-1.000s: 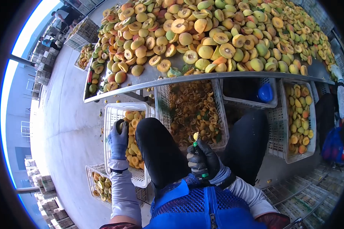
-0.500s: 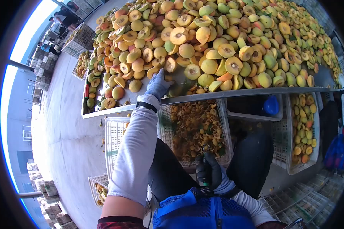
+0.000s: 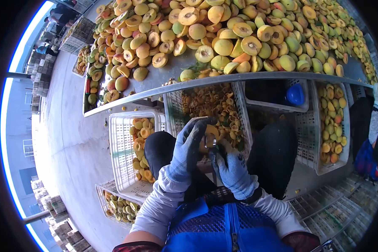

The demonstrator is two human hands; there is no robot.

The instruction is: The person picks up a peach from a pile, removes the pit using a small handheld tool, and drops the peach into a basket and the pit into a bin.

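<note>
My left hand (image 3: pixel 185 145), in a grey-blue glove, is closed around a peach half (image 3: pixel 212 131) above my lap. My right hand (image 3: pixel 235 173), gloved too, grips a small pitting tool whose metal loop (image 3: pixel 210 141) touches or nearly touches the fruit. Its handle is mostly hidden by the fingers. Just beyond both hands stands a crate (image 3: pixel 169 110) of brown-orange fruit scraps (image 3: pixel 210 103). Heaped on the metal table (image 3: pixel 164 75) in front are many halved peaches (image 3: pixel 251 45), some with stones showing.
To the left, a white crate (image 3: pixel 117 130) holds cut halves, with another crate (image 3: pixel 101 194) behind it. At right are a bin with a blue bowl (image 3: pixel 295 94) and a crate of fruit (image 3: pixel 332 122). A co-worker's sleeve (image 3: pixel 374 126) shows at far right.
My left hand has come back from the table pile to my lap with a peach half. My right hand has risen to meet it with the tool. The view has tilted downward.
</note>
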